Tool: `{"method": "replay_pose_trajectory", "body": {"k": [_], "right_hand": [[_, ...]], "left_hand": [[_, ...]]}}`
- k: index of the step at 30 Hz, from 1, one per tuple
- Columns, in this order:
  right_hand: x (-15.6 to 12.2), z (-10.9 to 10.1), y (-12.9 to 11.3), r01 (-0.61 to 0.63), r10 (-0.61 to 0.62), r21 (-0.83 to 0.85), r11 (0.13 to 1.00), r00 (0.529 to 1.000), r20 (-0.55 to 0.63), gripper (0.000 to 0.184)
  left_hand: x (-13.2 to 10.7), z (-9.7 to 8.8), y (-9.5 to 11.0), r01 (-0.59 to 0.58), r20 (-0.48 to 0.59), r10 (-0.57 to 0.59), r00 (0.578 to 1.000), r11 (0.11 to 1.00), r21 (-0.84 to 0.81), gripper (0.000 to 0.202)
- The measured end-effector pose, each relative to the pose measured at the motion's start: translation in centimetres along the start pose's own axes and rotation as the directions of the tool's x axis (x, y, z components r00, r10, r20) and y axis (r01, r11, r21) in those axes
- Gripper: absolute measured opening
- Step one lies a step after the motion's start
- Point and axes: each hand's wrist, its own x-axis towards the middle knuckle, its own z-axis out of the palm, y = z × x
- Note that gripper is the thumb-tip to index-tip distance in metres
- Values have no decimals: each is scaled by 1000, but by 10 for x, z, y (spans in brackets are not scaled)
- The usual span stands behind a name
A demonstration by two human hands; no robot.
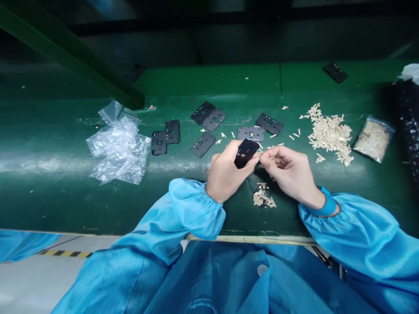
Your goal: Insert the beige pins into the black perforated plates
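My left hand (225, 172) is closed around a small black flat plate (245, 152) with cut-outs, held tilted above the green work surface (65, 174). My right hand (288, 172) meets it from the right, fingers pinched at the plate's edge on something too small to make out. Both arms wear blue sleeves. A small heap of pale beige pieces (262, 197) lies just below my hands.
Several more black plates (209, 117) lie scattered beyond my hands. A larger heap of beige pieces (330, 133) and a bag of them (373, 138) sit at the right. Crumpled clear plastic bags (118, 146) lie at the left. A green beam (65, 56) crosses the upper left.
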Motion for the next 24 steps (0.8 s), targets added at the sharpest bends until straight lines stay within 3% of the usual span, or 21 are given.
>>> {"method": "replay_pose_trajectory", "body": {"k": [4,12,17,20,24], "right_hand": [[0,0,3,29,-28,-43,999,1000,6,20],[8,-7,-8,-38,37,-4,999,999,-25,16],[9,-8,-7,-46,46,-9,999,999,-14,16],[9,-7,-6,-36,36,-9,999,999,-6,16],[9,-7,-6,-30,29,16,999,999,18,16]], "left_hand": [[1,1,-2,-30,-36,30,999,999,25,23],[12,-5,-9,-51,-51,52,997,998,19,18],[13,-7,-11,-71,51,67,996,994,82,21],[13,-7,-10,-54,124,54,991,999,-1,15],[15,-6,-5,46,168,-12,986,978,-203,23]]}}
